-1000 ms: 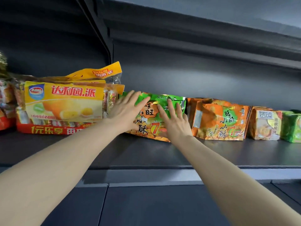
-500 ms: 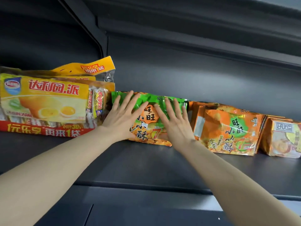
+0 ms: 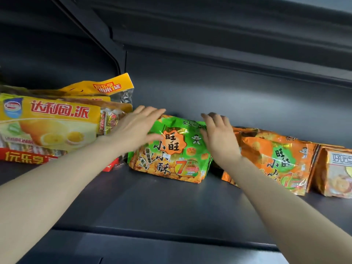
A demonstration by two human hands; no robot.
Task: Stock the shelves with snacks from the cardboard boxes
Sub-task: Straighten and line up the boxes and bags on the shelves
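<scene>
A green and orange snack bag (image 3: pixel 171 149) stands upright on the dark shelf (image 3: pixel 152 202), leaning a little back. My left hand (image 3: pixel 137 130) lies flat against the bag's upper left corner, fingers straight and reaching over its top edge. At the bag's upper right edge my right hand (image 3: pixel 219 134) presses with straight fingers that point up past the top. Neither hand curls round the bag.
Large yellow pie packs (image 3: pixel 49 122) are stacked to the left, touching my left wrist. Orange snack bags (image 3: pixel 276 157) stand to the right, then a biscuit pack (image 3: pixel 337 174). The shelf above (image 3: pixel 228 44) overhangs closely. Bare shelf lies in front of the bags.
Both hands slid from the bag's front face outward to its upper corners, uncovering the printed front. The view has moved closer to the shelf.
</scene>
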